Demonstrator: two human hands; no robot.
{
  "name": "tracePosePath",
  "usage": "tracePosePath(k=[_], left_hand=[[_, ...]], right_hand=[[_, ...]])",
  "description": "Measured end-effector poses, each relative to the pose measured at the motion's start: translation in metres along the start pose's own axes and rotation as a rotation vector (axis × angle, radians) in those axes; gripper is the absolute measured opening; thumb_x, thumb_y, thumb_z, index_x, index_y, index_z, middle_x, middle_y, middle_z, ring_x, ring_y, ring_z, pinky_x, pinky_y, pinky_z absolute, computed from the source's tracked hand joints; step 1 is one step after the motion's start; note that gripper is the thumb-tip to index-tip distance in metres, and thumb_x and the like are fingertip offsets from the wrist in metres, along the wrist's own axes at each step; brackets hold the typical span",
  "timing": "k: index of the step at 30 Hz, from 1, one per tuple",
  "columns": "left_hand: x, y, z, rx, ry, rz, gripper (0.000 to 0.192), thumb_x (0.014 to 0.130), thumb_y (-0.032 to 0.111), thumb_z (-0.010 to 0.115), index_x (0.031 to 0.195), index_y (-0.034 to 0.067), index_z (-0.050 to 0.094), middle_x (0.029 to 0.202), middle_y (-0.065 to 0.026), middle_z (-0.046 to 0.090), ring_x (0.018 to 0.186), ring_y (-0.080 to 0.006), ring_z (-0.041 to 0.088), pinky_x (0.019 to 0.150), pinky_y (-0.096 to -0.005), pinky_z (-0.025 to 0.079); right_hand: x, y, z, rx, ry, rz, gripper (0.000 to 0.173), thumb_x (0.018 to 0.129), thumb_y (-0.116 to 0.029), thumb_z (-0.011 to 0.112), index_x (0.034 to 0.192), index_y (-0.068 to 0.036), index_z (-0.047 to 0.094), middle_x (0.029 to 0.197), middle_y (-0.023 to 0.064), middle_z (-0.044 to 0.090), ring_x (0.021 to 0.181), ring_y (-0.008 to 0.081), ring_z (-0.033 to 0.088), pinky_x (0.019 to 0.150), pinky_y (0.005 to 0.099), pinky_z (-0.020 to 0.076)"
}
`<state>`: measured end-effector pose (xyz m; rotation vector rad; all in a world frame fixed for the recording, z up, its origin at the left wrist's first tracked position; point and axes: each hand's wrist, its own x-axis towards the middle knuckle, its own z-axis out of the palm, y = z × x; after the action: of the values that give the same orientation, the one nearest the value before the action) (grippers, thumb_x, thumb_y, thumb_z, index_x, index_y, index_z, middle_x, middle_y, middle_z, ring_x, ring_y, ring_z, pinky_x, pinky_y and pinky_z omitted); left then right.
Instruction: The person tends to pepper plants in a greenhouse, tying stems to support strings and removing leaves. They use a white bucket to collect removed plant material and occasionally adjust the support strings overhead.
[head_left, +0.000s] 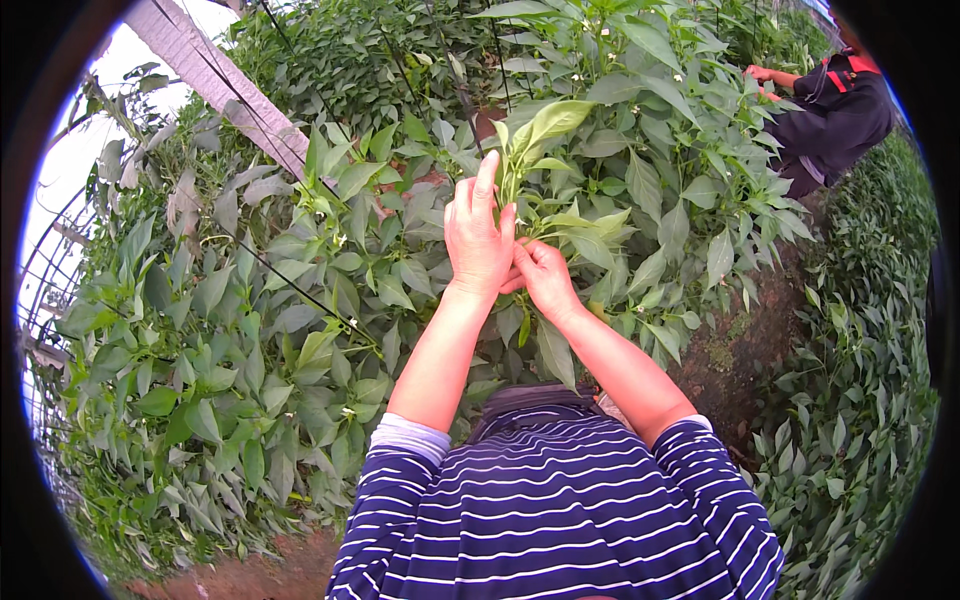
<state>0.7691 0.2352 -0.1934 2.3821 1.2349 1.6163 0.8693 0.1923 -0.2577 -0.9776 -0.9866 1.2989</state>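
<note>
A light green leafy shoot of a pepper plant (512, 176) rises between my hands at the middle of the view. My left hand (478, 232) is around it from the left, index finger pointing up along the stems and thumb lower down. Just below, my right hand (546, 279) has thumb and fingers pinched together at the base of the shoot, touching the left hand. The exact grip point is partly hidden behind the fingers. Broad pepper leaves (589, 240) hang to the right, and a slim green pepper (524, 330) seems to dangle beneath my hands.
Dense pepper plants (225, 360) with small white flowers surround me. Dark strings (300, 289) slant through the foliage, and a pale concrete post (225, 90) leans at upper left. Another person in dark clothing (832, 112) works at upper right. Bare soil (757, 337) runs between rows.
</note>
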Motion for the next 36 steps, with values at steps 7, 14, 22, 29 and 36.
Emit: tracePosePath(k=[7,14,22,29,36], left_hand=[[-0.006,-0.001,-0.002,-0.403,0.169,-0.476,0.058,0.065,-0.012,0.057,0.117,0.005,0.035,0.101,-0.0075,0.045,0.071,-0.0141,0.048,0.069,-0.0299,0.045],[-0.012,-0.009,-0.018,-0.729,0.238,-0.617,0.061,0.071,-0.013,0.054,0.122,0.007,0.028,0.087,-0.0022,0.049,0.074,-0.0088,0.043,0.068,-0.0218,0.041],[-0.036,-0.016,-0.044,-0.789,0.344,-0.516,0.052,0.081,-0.004,0.065,0.123,0.004,0.034,0.098,-0.0050,0.050,0.093,-0.0128,0.049,0.087,-0.0273,0.040],[-0.043,0.000,-0.067,-0.309,0.184,-0.089,0.056,0.077,-0.004,0.056,0.129,0.001,0.034,0.126,-0.0160,0.045,0.106,-0.0264,0.053,0.096,-0.0403,0.040],[-0.109,0.019,-0.059,-0.507,-0.494,-0.491,0.027,0.076,-0.009,0.051,0.102,0.000,0.055,0.098,-0.0118,0.061,0.089,-0.0199,0.059,0.078,-0.0327,0.049]], right_hand=[[-0.003,0.001,0.003,-0.265,-0.053,-0.026,0.034,0.093,-0.029,0.058,0.082,0.003,0.056,0.075,0.0088,0.063,0.060,0.0142,0.064,0.054,0.0268,0.0517],[-0.014,-0.004,0.016,-0.196,-0.191,0.041,0.034,0.094,-0.036,0.056,0.096,-0.002,0.057,0.079,0.0044,0.062,0.071,0.0099,0.060,0.068,0.0229,0.0472],[-0.064,-0.027,-0.018,-0.332,-0.386,-0.146,0.047,0.084,-0.002,0.061,0.129,-0.003,0.047,0.110,0.0122,0.059,0.103,0.0206,0.059,0.090,0.0337,0.0500],[-0.098,-0.055,-0.163,-0.011,-0.137,0.025,0.020,0.091,-0.015,0.058,0.093,0.003,0.066,0.096,0.0149,0.066,0.082,0.0156,0.065,0.071,0.0258,0.0532],[-0.112,0.012,-0.268,-0.098,0.338,0.285,0.021,0.093,-0.021,0.054,0.102,-0.003,0.061,0.096,0.0061,0.064,0.081,0.0116,0.060,0.073,0.0256,0.0511]])
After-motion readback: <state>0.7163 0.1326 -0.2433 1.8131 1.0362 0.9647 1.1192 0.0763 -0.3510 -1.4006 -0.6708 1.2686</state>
